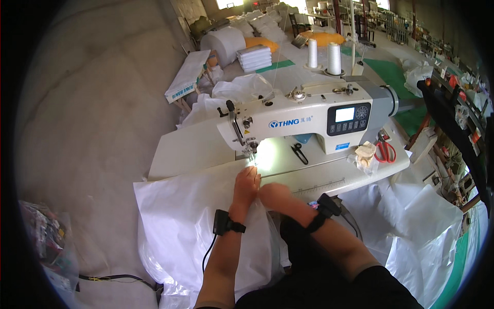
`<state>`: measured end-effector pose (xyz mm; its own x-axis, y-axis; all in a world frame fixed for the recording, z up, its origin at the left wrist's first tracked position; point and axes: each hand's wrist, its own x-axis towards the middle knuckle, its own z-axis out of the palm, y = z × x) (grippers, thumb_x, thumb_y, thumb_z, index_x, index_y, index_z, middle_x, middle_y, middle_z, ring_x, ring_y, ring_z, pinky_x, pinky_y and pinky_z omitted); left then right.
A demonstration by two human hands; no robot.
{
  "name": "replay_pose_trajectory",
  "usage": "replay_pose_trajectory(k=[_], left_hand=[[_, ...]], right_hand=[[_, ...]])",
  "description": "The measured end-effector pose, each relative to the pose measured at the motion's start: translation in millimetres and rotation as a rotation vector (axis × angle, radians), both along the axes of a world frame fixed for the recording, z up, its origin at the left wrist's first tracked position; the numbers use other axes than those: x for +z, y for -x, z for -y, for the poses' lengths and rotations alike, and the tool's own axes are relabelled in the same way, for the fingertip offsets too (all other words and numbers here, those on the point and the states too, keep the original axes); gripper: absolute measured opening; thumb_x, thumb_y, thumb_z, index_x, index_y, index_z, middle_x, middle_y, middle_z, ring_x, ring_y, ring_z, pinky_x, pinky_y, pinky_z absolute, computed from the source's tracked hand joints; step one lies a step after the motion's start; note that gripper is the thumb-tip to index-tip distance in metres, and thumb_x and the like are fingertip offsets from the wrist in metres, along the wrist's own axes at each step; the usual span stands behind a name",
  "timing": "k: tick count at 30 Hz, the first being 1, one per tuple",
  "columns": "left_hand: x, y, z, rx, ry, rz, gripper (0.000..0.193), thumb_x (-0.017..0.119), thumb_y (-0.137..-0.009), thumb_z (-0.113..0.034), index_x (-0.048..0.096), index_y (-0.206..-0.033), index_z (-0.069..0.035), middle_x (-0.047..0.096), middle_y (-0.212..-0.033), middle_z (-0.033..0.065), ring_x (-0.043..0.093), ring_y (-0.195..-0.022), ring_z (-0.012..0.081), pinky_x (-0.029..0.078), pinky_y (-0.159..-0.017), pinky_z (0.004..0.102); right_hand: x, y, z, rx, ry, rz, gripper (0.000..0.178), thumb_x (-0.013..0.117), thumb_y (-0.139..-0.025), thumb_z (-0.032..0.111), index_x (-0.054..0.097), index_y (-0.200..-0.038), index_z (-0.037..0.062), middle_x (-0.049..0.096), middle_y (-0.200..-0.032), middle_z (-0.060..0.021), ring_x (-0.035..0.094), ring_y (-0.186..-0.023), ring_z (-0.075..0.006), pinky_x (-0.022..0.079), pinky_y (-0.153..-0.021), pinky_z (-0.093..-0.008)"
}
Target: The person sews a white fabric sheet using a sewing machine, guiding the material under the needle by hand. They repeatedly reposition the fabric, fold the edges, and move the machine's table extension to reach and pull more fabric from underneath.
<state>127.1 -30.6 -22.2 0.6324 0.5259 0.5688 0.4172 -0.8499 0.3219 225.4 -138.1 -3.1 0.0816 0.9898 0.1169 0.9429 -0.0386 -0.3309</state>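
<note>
A white sewing machine (309, 118) stands on the table in front of me, its lamp lighting the needle area (253, 154). A large white sheet (190, 206), glossy like woven plastic, lies under the needle end and drapes over the table's front edge on the left. My left hand (247, 184) lies on this sheet just before the presser foot, fingers stretched toward it. Close beside it, to the right, is my right hand (275, 197). Motion blurs it, and its fingers cannot be made out. Each wrist wears a black strapped device.
Black thread snips (299, 153) rest on the machine bed. Red-handled scissors (385, 151) lie at the table's right end by a crumpled beige piece (365, 154). Two white thread cones (334, 59) stand behind the machine. More white sheeting (422, 226) hangs at the lower right.
</note>
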Motion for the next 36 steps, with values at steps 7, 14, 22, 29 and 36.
replay_pose_trajectory(k=[7, 14, 22, 29, 36], left_hand=[[-7, -1, -11, -0.008, -0.002, -0.016, 0.026, 0.056, -0.084, -0.017, 0.061, -0.105, -0.002, 0.060, -0.110, 0.0156, 0.055, -0.104, 0.0322, 0.043, -0.092, 0.0400], [-7, -5, -15, -0.017, -0.019, 0.028, 0.025, 0.055, -0.084, -0.015, 0.060, -0.103, 0.000, 0.059, -0.107, 0.0168, 0.054, -0.102, 0.0328, 0.042, -0.091, 0.0409], [-7, -7, -22, -0.048, 0.010, 0.041, 0.025, 0.055, -0.085, -0.016, 0.061, -0.104, -0.001, 0.059, -0.109, 0.0160, 0.055, -0.101, 0.0338, 0.044, -0.089, 0.0397], [-6, -8, -18, -0.010, 0.039, 0.014, 0.025, 0.056, -0.085, -0.018, 0.062, -0.104, -0.002, 0.059, -0.110, 0.0145, 0.055, -0.102, 0.0326, 0.044, -0.090, 0.0388], [-5, -2, -10, -0.002, 0.055, -0.023, 0.027, 0.055, -0.086, -0.017, 0.061, -0.107, -0.003, 0.058, -0.112, 0.0138, 0.054, -0.104, 0.0311, 0.043, -0.091, 0.0380]], right_hand=[[-15, -50, -76, -0.321, -0.474, -1.143, 0.041, 0.050, -0.093, 0.039, 0.059, -0.110, 0.0033, 0.060, -0.075, -0.0048, 0.056, -0.054, -0.0090, 0.046, -0.047, -0.0235], [-8, -48, -95, -0.304, -0.631, -1.270, 0.042, 0.055, -0.090, 0.040, 0.063, -0.098, -0.0002, 0.058, -0.067, -0.0063, 0.059, -0.055, -0.0114, 0.048, -0.048, -0.0248], [-17, -49, -107, -0.398, -0.610, -1.080, 0.046, 0.051, -0.091, 0.042, 0.055, -0.069, 0.0019, 0.055, -0.052, -0.0074, 0.055, -0.041, -0.0146, 0.045, -0.044, -0.0290], [-12, -49, -104, -0.383, -0.630, -1.073, 0.046, 0.050, -0.091, 0.043, 0.055, -0.070, 0.0024, 0.055, -0.052, -0.0072, 0.055, -0.042, -0.0153, 0.045, -0.044, -0.0298], [-13, -51, -104, -0.402, -0.584, -1.042, 0.047, 0.050, -0.091, 0.046, 0.057, -0.077, 0.0013, 0.055, -0.052, -0.0085, 0.056, -0.043, -0.0180, 0.046, -0.045, -0.0313]])
